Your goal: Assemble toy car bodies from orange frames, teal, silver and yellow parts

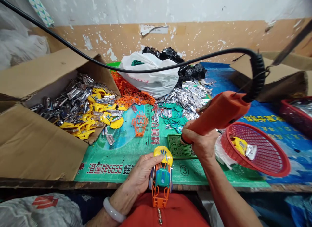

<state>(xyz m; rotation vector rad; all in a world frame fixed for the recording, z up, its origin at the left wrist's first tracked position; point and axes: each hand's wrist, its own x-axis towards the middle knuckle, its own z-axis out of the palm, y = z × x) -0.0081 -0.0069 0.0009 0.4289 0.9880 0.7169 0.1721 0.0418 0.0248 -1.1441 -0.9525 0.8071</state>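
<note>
My left hand holds a toy assembly near the table's front edge; it has a yellow front piece, a green middle part and an orange frame. The fingers of my right hand are wrapped round a red electric screwdriver, whose black cable rises at its back end. The tool's tip is hidden behind my right hand, over a green perforated tray that holds small dark pieces. A single orange frame lies flat on the green sheet.
At the left, an open cardboard box spills silver and yellow parts. Behind are a white plastic bag, orange frames, black parts, and silver and green pieces. A red basket stands at the right. The black cable arches across the view.
</note>
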